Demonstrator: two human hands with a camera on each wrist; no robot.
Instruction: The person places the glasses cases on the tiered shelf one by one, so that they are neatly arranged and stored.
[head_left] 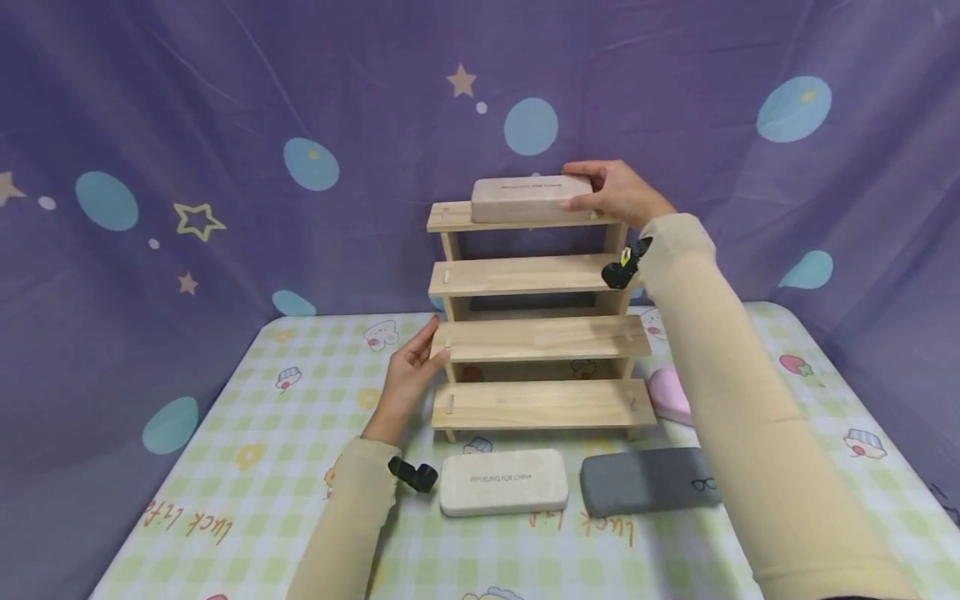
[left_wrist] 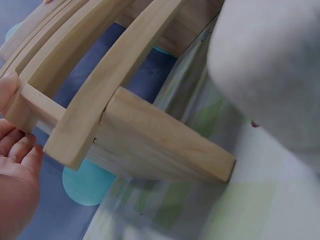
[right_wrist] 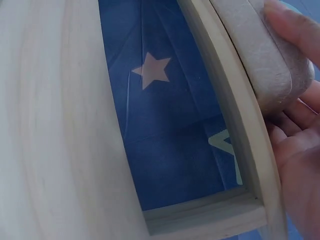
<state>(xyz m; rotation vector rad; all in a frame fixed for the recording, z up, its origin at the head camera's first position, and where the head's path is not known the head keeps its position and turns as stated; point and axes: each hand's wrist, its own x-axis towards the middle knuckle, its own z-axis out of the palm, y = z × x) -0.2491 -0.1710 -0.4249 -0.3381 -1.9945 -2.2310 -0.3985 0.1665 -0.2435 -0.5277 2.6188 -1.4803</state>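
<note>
Evidently, the right hand point(head_left: 618, 193) grips the upper case point(head_left: 517, 202) at its right end, thumb against the front, a hold that would control its position along the board. The case lies lengthwise on the top shelf point(head_left: 452, 217) of the rack point(head_left: 540, 406), so the board supports its length. The left hand point(head_left: 408, 371) pinches the left end of the second shelf from the bottom point(head_left: 540, 337), probably to brace the rack against shifting. In front, the white case point(head_left: 502, 490) and grey case point(head_left: 637, 481) lie flat, apart, presumably spaced for separate grasping. A pink object point(head_left: 670, 396) sits beside the rack.
</note>
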